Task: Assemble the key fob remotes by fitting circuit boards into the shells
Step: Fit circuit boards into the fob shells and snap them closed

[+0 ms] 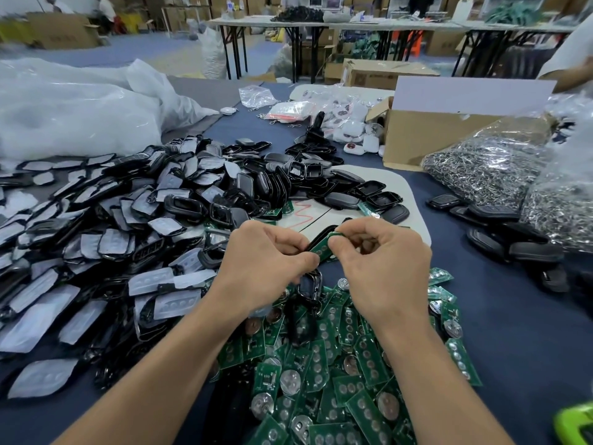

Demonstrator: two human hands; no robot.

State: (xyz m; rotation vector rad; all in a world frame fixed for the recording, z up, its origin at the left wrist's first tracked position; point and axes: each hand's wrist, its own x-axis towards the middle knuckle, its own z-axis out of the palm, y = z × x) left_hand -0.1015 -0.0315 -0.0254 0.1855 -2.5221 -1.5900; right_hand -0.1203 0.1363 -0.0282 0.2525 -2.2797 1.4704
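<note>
**Both hands hold 1 green board against 1 black shell at frame centre**

The left hand [266, 261] and right hand [382, 268] meet at the centre of the frame, raised a little above the blue-covered table [513, 316]. Between them sits 1 green circuit board [322, 249], tilted up toward the right. It lies against a black shell [324, 233] whose dark edge shows just behind it.

The left hand's fingers are curled round the shell's lower end, with the thumb tip on the board's lower edge. The right hand pinches the board's upper end between thumb and forefinger, and its other fingers are curled in. How far the board is seated in the shell cannot be told.

Directly below the hands lies a chrome-rimmed shell [309, 284] on top of a heap of green boards [337, 364], many of them carrying round silver cells. This heap fills the lower centre of the frame.

A large spread of black shell halves [282, 184] and grey button pads [80, 252] covers the left and the middle. A white sheet [385, 187] lies above the hands.

At the right edge, dark closed fobs [500, 232] lie beside clear bags of metal rings [487, 168]. An open cardboard box [433, 136] stands upper right, and white plastic bags [64, 104] are bunched at upper left.
</note>
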